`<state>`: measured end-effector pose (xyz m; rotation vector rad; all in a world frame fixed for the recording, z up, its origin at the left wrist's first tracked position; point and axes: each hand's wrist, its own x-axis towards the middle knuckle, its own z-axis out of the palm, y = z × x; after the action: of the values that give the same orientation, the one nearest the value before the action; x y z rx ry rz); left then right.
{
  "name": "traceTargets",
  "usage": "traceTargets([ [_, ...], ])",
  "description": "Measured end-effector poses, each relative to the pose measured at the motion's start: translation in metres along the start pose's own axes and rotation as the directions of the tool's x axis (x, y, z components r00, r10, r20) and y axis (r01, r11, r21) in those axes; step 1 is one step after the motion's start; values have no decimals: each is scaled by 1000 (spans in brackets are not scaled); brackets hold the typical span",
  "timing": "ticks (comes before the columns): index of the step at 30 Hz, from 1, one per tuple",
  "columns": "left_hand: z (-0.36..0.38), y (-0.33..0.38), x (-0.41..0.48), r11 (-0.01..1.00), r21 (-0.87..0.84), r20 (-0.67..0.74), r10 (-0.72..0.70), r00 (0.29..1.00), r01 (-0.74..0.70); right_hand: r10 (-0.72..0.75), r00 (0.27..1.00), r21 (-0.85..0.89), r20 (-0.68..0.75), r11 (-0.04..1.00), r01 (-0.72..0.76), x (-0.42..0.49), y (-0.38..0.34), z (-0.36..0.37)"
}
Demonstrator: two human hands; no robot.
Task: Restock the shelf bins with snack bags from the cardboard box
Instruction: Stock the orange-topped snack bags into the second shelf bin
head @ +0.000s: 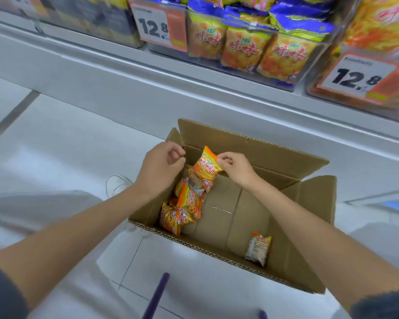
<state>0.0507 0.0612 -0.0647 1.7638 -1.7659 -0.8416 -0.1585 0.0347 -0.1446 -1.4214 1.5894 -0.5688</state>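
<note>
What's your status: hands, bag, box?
Right hand pinching orange snack bag over cardboard box. Left hand curled by flap, grip unclear. More bags inside; nothing in the way.

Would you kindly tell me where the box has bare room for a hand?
The box floor lies bare between the pile along the left wall and the lone bag in the near right corner. Crowded at left: pile, left hand, right hand, held bag.

Both shelf price tags (158,26) read 12.8.
</note>
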Motion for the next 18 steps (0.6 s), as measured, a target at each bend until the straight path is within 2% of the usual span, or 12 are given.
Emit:
traceTargets([
  [3, 16, 16, 2, 995, -68, 133, -65, 989, 75, 80, 991, 316, 106, 942, -110, -26, -21, -37],
  [6, 26, 31, 5, 935, -190, 437, -192, 879, 299, 90, 984, 383, 151, 913, -143, -48, -33, -58],
  [8, 31, 37, 4, 871, -293, 538, -191, 821, 395, 84, 988, 477, 133, 868, -138, -59, -34, -65],
  [10, 36, 41, 3, 824, -370, 558, -173, 811, 430, 121, 981, 584, 155, 789, -189, -67, -30, -66],
  [13, 48, 34, 11, 801, -355, 609, -193, 770, 482, 188, 977, 560, 105, 800, -214, -68, -16, -59],
  [15, 59, 18, 19, 811, -279, 573, -289, 767, 514, 236, 971, 520, 42, 825, -223, -65, -4, -55],
  [18, 80, -13, 28, 824, -118, 442, -456, 772, 554, 278, 960, 493, 38, 830, -260, -60, 17, -51],
])
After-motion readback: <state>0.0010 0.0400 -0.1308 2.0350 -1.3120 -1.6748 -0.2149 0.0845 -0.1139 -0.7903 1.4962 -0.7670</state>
